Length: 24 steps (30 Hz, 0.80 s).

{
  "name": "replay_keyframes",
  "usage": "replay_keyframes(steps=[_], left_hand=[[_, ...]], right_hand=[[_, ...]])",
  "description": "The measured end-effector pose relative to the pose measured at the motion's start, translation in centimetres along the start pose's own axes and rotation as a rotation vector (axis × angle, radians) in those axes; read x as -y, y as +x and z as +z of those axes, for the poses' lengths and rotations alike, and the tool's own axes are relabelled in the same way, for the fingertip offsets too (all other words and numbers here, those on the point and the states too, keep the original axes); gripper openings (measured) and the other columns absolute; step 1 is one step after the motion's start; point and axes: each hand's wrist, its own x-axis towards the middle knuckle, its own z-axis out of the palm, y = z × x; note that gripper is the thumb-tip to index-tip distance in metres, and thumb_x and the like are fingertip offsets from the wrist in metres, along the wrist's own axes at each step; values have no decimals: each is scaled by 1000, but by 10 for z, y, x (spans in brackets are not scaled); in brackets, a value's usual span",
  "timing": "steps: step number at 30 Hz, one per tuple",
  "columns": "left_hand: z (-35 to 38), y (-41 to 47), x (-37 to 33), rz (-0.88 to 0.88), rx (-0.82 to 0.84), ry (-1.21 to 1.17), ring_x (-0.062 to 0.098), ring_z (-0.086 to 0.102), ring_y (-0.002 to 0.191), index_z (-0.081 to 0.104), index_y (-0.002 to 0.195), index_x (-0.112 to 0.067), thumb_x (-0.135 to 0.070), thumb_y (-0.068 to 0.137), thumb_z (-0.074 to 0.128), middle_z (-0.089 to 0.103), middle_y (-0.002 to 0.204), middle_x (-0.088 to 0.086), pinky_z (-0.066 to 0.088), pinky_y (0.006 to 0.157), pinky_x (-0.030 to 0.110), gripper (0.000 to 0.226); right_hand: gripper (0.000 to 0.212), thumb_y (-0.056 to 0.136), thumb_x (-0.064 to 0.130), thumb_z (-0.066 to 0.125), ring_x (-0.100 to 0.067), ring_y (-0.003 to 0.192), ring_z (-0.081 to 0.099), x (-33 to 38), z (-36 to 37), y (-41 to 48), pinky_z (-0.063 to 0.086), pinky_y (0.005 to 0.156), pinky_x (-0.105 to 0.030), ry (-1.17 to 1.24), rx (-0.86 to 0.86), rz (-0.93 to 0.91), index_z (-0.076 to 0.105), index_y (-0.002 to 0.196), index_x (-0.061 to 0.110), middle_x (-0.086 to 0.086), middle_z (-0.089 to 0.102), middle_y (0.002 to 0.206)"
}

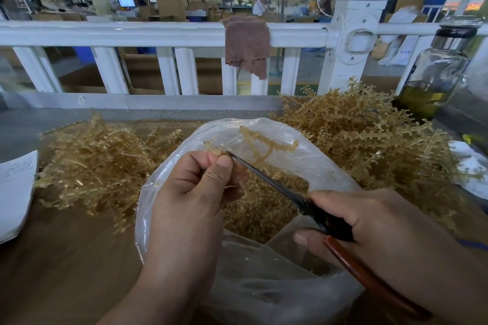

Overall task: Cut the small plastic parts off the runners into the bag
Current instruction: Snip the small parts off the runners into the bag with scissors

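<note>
My left hand [195,187] pinches an amber plastic runner [260,144] between thumb and fingers and holds it over the mouth of a clear plastic bag [169,195]. Small parts still line the runner's branches. My right hand [369,221] grips scissors [280,186] with dark blades and red-brown handles. The blade tips reach the runner right at my left thumb. Many cut amber parts [266,208] lie inside the bag.
A heap of amber runners [369,140] lies at the right and another heap [100,163] at the left on the brown table. A glass bottle [435,74] stands far right, papers [15,192] at the left edge. A white railing [158,34] with a brown cloth [247,47] runs behind.
</note>
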Motion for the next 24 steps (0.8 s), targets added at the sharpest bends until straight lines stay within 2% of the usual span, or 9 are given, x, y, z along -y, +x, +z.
replay_keyframes(steps=[3, 7, 11, 15, 19, 24], left_hand=[[0, 1, -1, -15, -22, -8, 24, 69, 74, 65, 72, -29, -27, 86, 63, 73, 81, 11, 56, 67, 29, 14], [-3, 1, -3, 5, -6, 62, 28, 73, 79, 65, 73, -30, -27, 91, 62, 76, 83, 8, 55, 73, 38, 18], [-2, 1, -4, -8, -30, 31, 32, 71, 81, 64, 74, -28, -31, 87, 62, 75, 84, 13, 55, 77, 45, 14], [-1, 0, -3, 4, -14, 48, 30, 72, 82, 67, 77, -25, -31, 87, 62, 75, 80, 9, 56, 76, 41, 13], [-2, -1, -6, 27, 7, 84, 24, 74, 81, 66, 87, -15, -33, 89, 71, 77, 82, 7, 58, 72, 26, 19], [0, -2, -9, 42, -15, 68, 20, 74, 79, 69, 77, -28, -38, 83, 63, 77, 81, 5, 56, 70, 19, 12]], right_hand=[[45, 77, 78, 40, -6, 64, 56, -1, 0, 0, 41, 55, -27, -16, 16, 16, 52, 82, 35, 10, 55, 65], [53, 74, 79, 37, -6, 64, 56, -2, 0, 0, 43, 52, -27, -30, 0, 25, 58, 88, 33, 11, 57, 66], [50, 75, 79, 40, -7, 62, 57, -3, -1, 0, 45, 53, -31, 4, -34, 35, 57, 86, 33, 11, 57, 65], [45, 78, 77, 44, -4, 63, 57, 0, -1, -1, 42, 52, -24, 16, -35, 11, 57, 87, 35, 14, 57, 68], [48, 78, 74, 46, -6, 65, 57, 2, 0, -2, 43, 56, -24, 29, -50, 1, 62, 91, 31, 13, 57, 68], [52, 78, 75, 45, -5, 63, 58, 3, -2, -3, 45, 55, -28, 10, -66, -7, 65, 96, 30, 13, 61, 70]])
